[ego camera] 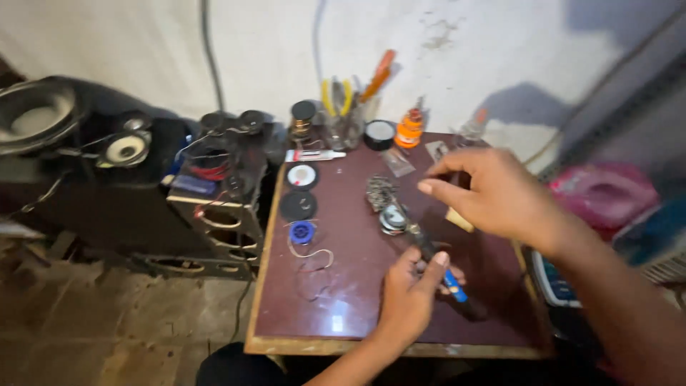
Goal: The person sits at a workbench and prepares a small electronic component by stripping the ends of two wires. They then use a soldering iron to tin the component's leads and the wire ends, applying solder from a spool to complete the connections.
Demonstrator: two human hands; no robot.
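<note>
My left hand (412, 292) grips a dark soldering iron (437, 268) with a blue band, its tip pointing up-left toward a small round metal part (393, 218) on the dark red table (343, 300). My right hand (493, 193) hovers above the table's right side, fingers spread and curled, holding nothing that I can see. A light wooden block (459, 220) shows just under that hand. A tangle of metal wool or chain (380, 190) lies beyond the round part.
Round speaker parts (302, 176), a blue spool (302, 231) and loose wire (314, 268) lie at the table's left. A jar of pliers (343, 121), black tape (379, 134) and an orange bottle (409, 129) stand at the back. Speakers (121, 149) sit left; a pink object (606, 191) right.
</note>
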